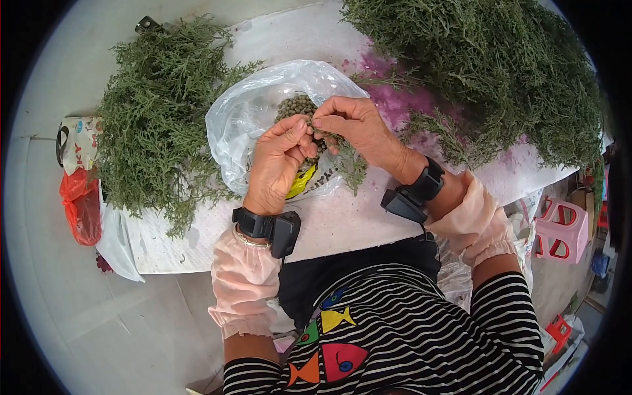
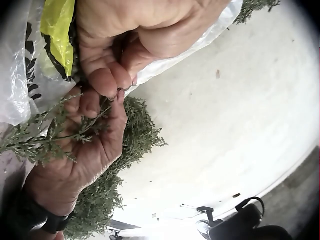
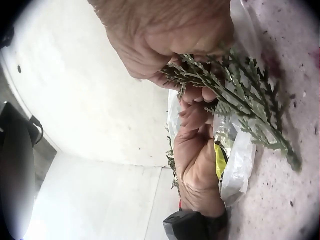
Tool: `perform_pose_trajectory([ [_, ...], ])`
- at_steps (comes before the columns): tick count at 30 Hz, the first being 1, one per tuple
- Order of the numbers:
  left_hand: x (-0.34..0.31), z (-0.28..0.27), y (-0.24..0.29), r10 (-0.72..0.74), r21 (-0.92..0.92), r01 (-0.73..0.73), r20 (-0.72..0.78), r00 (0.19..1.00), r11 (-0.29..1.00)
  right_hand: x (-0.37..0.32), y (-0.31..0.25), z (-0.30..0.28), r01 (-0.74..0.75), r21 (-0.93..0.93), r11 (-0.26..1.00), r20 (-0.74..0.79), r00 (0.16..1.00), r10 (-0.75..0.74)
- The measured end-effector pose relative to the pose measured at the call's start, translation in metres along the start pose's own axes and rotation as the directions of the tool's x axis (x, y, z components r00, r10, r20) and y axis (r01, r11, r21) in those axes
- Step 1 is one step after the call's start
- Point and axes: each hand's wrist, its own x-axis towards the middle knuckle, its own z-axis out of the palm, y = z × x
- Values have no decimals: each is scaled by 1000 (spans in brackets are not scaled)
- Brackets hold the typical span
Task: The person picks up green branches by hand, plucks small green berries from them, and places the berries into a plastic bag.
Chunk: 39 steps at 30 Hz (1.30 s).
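Both hands meet over a clear plastic bag [image 1: 227, 118] that holds a heap of small round green cones [image 1: 296, 108]. My right hand [image 1: 362, 128] grips a leafy evergreen sprig [image 3: 250, 102], whose cut stem end hangs out toward the table. In the left wrist view the sprig [image 2: 45, 135] lies across the right palm [image 2: 85, 160]. My left hand [image 1: 276, 161] has its fingers curled, with thumb and fingertips pinching at the sprig's end against the right fingertips. What lies between the left fingertips is mostly hidden. Yellow and black print [image 1: 303, 181] shows on the bag.
A pile of evergreen branches [image 1: 158, 118] lies left of the bag, and a larger pile [image 1: 487, 72] at the back right. Purple stains mark the white table cover [image 1: 355, 227]. A red bag [image 1: 80, 207] hangs at the left edge; a pink stool [image 1: 563, 230] stands right.
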Motion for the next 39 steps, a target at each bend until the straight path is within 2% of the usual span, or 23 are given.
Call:
perform_pose_trajectory([
  [28,1,-2,-3,8,7,-8,34,999,1000,-1,4,-2,-4,-34,999,25,1000,5],
  [39,-1,1,-2,17,69,-16,-15,1000,997,-1,4,-2,-16,-47,999,23,1000,17],
])
